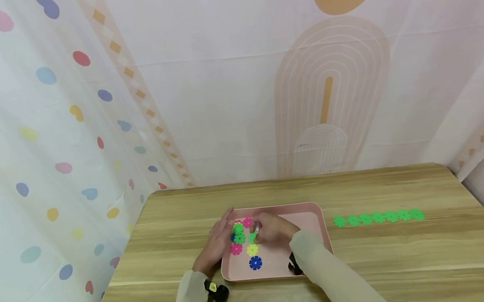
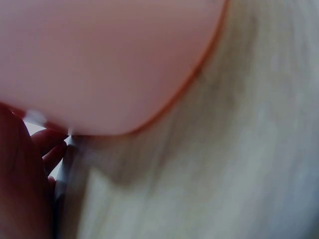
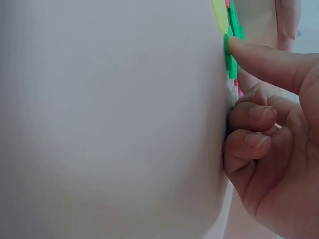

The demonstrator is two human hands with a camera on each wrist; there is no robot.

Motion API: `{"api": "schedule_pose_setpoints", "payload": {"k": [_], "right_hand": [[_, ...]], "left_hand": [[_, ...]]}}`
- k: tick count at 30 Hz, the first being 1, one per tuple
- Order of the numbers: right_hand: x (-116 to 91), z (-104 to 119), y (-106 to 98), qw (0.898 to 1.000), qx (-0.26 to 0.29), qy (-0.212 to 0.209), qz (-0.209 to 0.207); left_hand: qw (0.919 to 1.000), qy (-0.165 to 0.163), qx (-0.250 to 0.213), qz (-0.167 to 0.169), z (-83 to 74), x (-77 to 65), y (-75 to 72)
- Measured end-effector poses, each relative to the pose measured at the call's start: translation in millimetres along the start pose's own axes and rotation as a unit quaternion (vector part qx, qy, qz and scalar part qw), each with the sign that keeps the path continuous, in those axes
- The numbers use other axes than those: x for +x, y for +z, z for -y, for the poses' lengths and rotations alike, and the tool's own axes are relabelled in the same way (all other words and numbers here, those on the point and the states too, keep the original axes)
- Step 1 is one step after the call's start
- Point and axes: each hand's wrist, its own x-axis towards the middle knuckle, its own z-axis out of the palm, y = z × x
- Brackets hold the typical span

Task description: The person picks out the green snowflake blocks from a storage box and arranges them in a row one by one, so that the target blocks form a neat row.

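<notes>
In the head view my right hand point(image 1: 272, 227) reaches down into a pink tray point(image 1: 287, 267), its thumb and finger at a green notched snowflake disc point(image 1: 252, 238). The right wrist view has the thumb against the edge of a green disc point(image 3: 231, 57), with the other fingers curled; the finger behind the disc is hidden. A small white piece point(image 3: 235, 96) shows beside those fingers. My left hand point(image 1: 216, 245) rests along the tray's left rim, fingers extended. Around the hands lie green discs point(image 1: 239, 238), pink discs point(image 1: 236, 249), a yellow disc point(image 1: 252, 249) and a blue disc point(image 1: 255, 262).
Right of the tray, several green discs point(image 1: 378, 217) form a straight row on the wooden table point(image 1: 383, 263). A patterned curtain point(image 1: 221, 100) hangs behind and to the left. Black wrist cameras point(image 1: 221, 293) are strapped on both wrists.
</notes>
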Motion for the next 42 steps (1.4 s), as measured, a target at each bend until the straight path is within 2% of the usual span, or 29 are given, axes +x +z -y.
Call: {"api": "schedule_pose_setpoints", "payload": {"k": [7,13,20,26,33,42], "right_hand": [[-2,-1,1,1.000,0.016,0.013,0.003],[-5,-2,0,0.999,0.022,-0.022,0.014],[-5,-3,-2,0.999,0.022,-0.037,0.021],[-2,0,-7,0.996,0.030,-0.071,0.035],[-8,1,-13,0.998,0.012,-0.056,0.013],[-20,0,-24,0.998,0.054,-0.029,0.003]], "left_hand": [[1.0000,-0.005,-0.006,0.004,-0.5,-1.5,0.0],[0.9999,-0.006,-0.007,0.005,-1.0,-2.9,0.0],[0.9999,-0.014,-0.005,0.005,1.8,-2.2,1.0],[0.9998,-0.017,-0.009,0.005,0.6,0.2,0.4],[0.9999,-0.014,0.002,0.005,-1.7,1.2,-0.1],[0.9999,-0.013,-0.001,0.003,1.1,1.6,0.1]]}}
